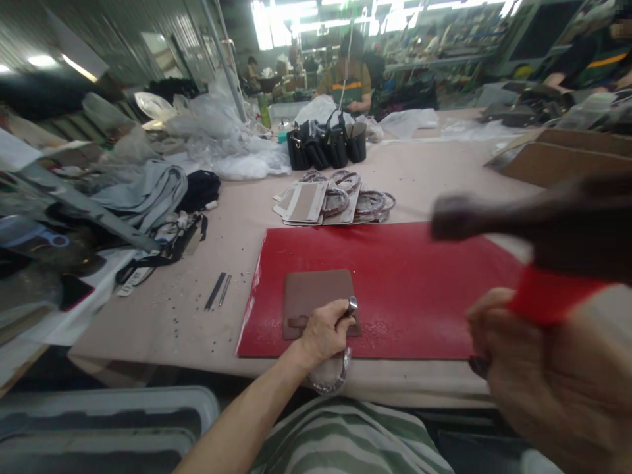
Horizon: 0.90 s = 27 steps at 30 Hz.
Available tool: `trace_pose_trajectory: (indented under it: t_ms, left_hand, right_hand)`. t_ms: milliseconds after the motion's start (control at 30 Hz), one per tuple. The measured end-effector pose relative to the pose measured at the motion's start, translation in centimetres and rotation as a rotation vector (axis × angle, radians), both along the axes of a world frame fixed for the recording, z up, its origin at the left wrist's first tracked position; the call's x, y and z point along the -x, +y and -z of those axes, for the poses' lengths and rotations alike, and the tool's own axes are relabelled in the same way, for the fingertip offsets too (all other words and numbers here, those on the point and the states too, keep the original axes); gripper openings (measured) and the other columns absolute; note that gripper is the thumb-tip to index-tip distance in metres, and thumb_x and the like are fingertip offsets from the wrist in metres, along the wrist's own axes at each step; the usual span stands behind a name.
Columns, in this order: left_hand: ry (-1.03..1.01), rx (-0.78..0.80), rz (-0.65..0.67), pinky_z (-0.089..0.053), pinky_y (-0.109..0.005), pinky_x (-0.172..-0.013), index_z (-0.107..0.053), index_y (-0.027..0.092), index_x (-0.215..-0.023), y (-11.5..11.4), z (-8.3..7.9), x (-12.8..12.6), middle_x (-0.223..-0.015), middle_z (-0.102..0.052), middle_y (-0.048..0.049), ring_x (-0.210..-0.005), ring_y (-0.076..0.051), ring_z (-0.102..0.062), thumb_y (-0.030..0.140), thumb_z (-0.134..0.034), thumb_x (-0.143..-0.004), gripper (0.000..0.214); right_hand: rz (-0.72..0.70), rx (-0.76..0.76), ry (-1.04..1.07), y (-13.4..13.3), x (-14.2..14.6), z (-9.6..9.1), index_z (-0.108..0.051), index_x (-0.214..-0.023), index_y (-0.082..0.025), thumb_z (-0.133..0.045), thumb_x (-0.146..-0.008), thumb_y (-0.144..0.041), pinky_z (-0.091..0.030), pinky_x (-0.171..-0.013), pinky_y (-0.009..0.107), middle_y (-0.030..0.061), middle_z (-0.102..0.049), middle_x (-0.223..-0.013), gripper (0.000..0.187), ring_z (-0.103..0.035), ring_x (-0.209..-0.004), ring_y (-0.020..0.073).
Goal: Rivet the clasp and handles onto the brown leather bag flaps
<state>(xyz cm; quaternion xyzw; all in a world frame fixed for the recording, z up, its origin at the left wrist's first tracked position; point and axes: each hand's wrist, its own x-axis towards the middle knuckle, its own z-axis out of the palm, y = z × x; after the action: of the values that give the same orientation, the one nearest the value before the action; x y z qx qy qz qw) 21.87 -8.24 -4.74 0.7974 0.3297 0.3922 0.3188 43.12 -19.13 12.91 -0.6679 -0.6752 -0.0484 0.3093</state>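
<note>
1. The left hand is closed, with its fingers curled around a small metal fitting. It is pressed onto the lower right part of a brown leather panel.
2. A short leather tab is seen on the panel, just beside the left hand.
3. A coiled strap hangs just below the left hand, by the front edge of the bench. Whether it is joined to the metal fitting cannot be told.
4. The brown leather panel is laid on a red cutting mat, close to the mat's front edge.
5. The right hand is held close to the camera and is closed around a red-wrapped handle. The handle belongs to a dark hammer, which is raised above the red cutting mat. The hammer is blurred, so its exact type cannot be told.
6. Tan panels and coiled straps are piled beyond the mat, with black handbags standing farther along the bench.
7. Two slim metal tools are laid on the bench to the left of the mat.
8. A co-worker in an olive shirt is seen beyond the handbags, well apart from both hands.
</note>
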Motion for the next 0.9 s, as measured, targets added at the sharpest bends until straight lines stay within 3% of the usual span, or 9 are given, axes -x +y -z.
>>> trace_pose_trajectory:
  t_ms: [100, 133, 300, 467, 533, 633, 800, 900]
  left_hand:
    - [0.022, 0.003, 0.009, -0.057, -0.032, -0.084, -0.067, 0.020, -0.101, 0.0, -0.3, -0.1, -0.095, -0.074, -0.0069, -0.088, -0.021, -0.071, 0.010, -0.059, -0.086, 0.020]
    - [0.030, 0.007, 0.011, -0.057, -0.031, -0.084, -0.067, 0.020, -0.101, -0.1, -0.4, -0.1, -0.095, -0.074, -0.0063, -0.088, -0.020, -0.071, 0.010, -0.058, -0.086, 0.020]
    - [0.033, 0.024, -0.001, -0.056, -0.031, -0.086, -0.066, 0.019, -0.103, -0.1, -0.1, 0.1, -0.095, -0.073, -0.0063, -0.090, -0.020, -0.070, 0.013, -0.059, -0.088, 0.018]
    - [0.041, 0.023, 0.020, -0.056, -0.033, -0.089, -0.064, 0.019, -0.107, -0.1, 0.0, 0.4, -0.102, -0.072, -0.0073, -0.094, -0.020, -0.070, 0.013, -0.059, -0.088, 0.021]
    - [0.042, 0.021, 0.032, -0.055, -0.034, -0.093, -0.063, 0.019, -0.109, -0.1, -0.1, 0.5, -0.107, -0.072, -0.0079, -0.098, -0.020, -0.070, 0.012, -0.057, -0.088, 0.022]
    - [0.040, 0.033, 0.048, -0.054, -0.034, -0.097, -0.063, 0.020, -0.108, -0.2, -0.4, 0.5, -0.111, -0.072, -0.0083, -0.104, -0.020, -0.069, 0.011, -0.056, -0.090, 0.021]
    - [0.042, 0.046, 0.047, -0.053, -0.035, -0.098, -0.063, 0.020, -0.109, -0.5, -0.7, 0.5, -0.113, -0.071, -0.0090, -0.107, -0.021, -0.068, 0.013, -0.055, -0.091, 0.020]
    - [-0.004, 0.133, 0.016, -0.054, -0.035, -0.096, -0.065, 0.020, -0.104, -0.5, -0.9, 0.2, -0.108, -0.072, -0.0083, -0.103, -0.021, -0.068, 0.016, -0.054, -0.092, 0.017]
  right_hand:
    - [-0.216, 0.133, -0.092, 0.3, -0.2, 1.0, -0.043, -0.071, -0.028, -0.038, -0.100, -0.049, -0.016, -0.045, 0.033, -0.0022, -0.045, -0.048, 0.036, -0.035, -0.036, 0.0145]
    - [-0.225, 0.205, -0.066, 0.5, -0.6, 1.5, -0.043, -0.072, -0.027, -0.039, -0.099, -0.050, -0.016, -0.045, 0.032, -0.0026, -0.046, -0.049, 0.035, -0.036, -0.036, 0.0142]
    - [0.018, 0.440, 0.244, 1.9, -4.8, 5.1, -0.041, -0.071, -0.027, -0.038, -0.095, -0.053, -0.032, -0.047, 0.028, -0.0029, -0.048, -0.053, 0.036, -0.046, -0.045, 0.0150]
    - [0.178, 0.500, 0.144, 3.7, -6.9, 10.8, -0.048, -0.068, -0.025, -0.040, -0.090, -0.039, -0.037, -0.055, 0.031, 0.0028, -0.053, -0.057, 0.027, -0.051, -0.054, 0.0192]
    - [0.210, 0.432, 0.096, 4.4, -6.1, 12.0, -0.059, -0.082, -0.020, -0.043, -0.089, -0.035, -0.040, -0.063, 0.035, 0.0107, -0.063, -0.075, 0.023, -0.057, -0.070, 0.0245]
    - [0.120, 0.277, 0.043, 5.4, -3.5, 12.8, -0.064, -0.110, -0.014, -0.044, -0.093, -0.030, -0.043, -0.080, 0.042, 0.0201, -0.065, -0.110, 0.031, -0.058, -0.099, 0.0317]
    - [-0.139, 0.239, 0.058, 6.2, 3.0, 14.8, -0.064, -0.118, -0.019, -0.046, -0.096, -0.025, -0.045, -0.088, 0.038, 0.0117, -0.067, -0.113, 0.029, -0.059, -0.102, 0.0257]
    - [-0.210, 0.233, 0.048, 5.9, 5.4, 16.2, -0.063, -0.122, -0.017, -0.047, -0.096, -0.021, -0.042, -0.093, 0.042, 0.0142, -0.064, -0.121, 0.031, -0.055, -0.110, 0.0286]
